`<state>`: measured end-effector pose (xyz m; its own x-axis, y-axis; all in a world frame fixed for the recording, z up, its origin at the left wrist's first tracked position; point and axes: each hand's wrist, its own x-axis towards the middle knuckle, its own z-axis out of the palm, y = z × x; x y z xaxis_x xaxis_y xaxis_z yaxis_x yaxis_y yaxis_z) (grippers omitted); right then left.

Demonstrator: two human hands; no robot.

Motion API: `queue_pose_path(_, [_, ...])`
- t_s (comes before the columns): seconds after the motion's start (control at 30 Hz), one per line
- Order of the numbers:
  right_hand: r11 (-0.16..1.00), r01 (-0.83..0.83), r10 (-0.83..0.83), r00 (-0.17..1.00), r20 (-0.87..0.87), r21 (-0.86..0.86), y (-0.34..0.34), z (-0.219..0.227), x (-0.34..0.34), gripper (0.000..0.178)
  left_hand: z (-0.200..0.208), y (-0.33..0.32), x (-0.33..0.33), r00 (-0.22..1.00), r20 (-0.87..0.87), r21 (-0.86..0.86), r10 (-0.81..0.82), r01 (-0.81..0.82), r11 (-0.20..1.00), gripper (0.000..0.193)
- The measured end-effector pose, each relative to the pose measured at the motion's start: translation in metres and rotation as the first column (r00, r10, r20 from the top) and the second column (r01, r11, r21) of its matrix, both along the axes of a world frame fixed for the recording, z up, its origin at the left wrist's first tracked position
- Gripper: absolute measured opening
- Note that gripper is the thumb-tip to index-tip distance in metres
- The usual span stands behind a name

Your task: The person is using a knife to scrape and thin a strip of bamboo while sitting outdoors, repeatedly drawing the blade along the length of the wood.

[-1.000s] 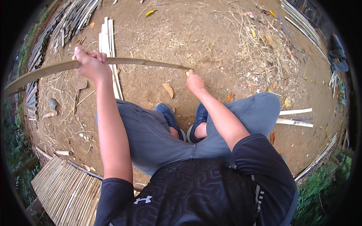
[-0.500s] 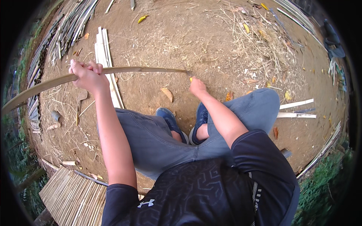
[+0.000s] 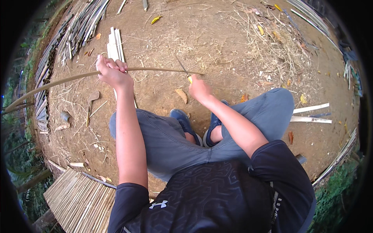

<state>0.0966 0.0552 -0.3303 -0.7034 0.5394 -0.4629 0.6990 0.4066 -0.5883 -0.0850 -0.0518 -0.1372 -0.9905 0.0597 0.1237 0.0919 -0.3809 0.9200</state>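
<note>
My left hand (image 3: 115, 77) is closed around a long, thin bamboo strip (image 3: 155, 69) that bends down toward the left rim of the picture. The strip's other end reaches out to the right, over the bare ground in front of my shoes. Near that end my right hand (image 3: 201, 88) grips a small knife (image 3: 190, 79) by its yellow handle. Its thin dark blade slants up and away, crossing the strip a short way in from the tip. Whether the edge bites into the bamboo is too small to tell.
Pale split strips (image 3: 115, 44) lie beyond my left hand. A trowel-like tool (image 3: 92, 99) and a small can-like cylinder (image 3: 65, 115) rest at left. Bamboo poles (image 3: 81, 27) line the far left, and a slatted bamboo surface (image 3: 81, 198) is near left. Shavings (image 3: 268, 50) litter the right.
My left hand has shifted right along with the strip, which now shows a narrower side. The knife has moved from the strip's tip to a little farther in, its blade now plainly visible.
</note>
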Motion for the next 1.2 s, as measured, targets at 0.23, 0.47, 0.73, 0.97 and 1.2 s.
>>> queue_pose_path(0.23, [0.991,-0.130,0.131,0.991,-0.039,0.021,-0.023,0.056,0.023,0.028,-0.005,-0.003,0.005,1.000,-0.016,0.051,-0.021,0.022,0.998,0.024])
queue_pose_path(0.47, [0.989,-0.146,0.146,0.987,-0.063,-0.007,-0.022,0.032,0.016,0.027,-0.006,-0.005,0.007,0.999,-0.025,0.080,-0.041,0.043,0.996,0.022])
queue_pose_path(0.73, [0.985,-0.112,0.098,0.990,-0.105,-0.135,-0.032,0.030,0.015,0.029,-0.007,-0.003,0.007,1.000,-0.023,0.063,-0.020,0.022,0.998,0.024])
queue_pose_path(0.97, [0.989,-0.111,0.100,0.988,-0.114,-0.100,-0.026,0.019,0.012,0.029,-0.004,0.000,0.006,0.998,0.002,0.051,0.055,-0.055,0.997,0.024])
queue_pose_path(1.2, [0.991,0.110,-0.115,0.991,0.067,0.077,-0.031,0.015,0.024,0.024,0.000,-0.004,0.016,0.997,-0.001,0.032,0.076,-0.076,0.997,0.023])
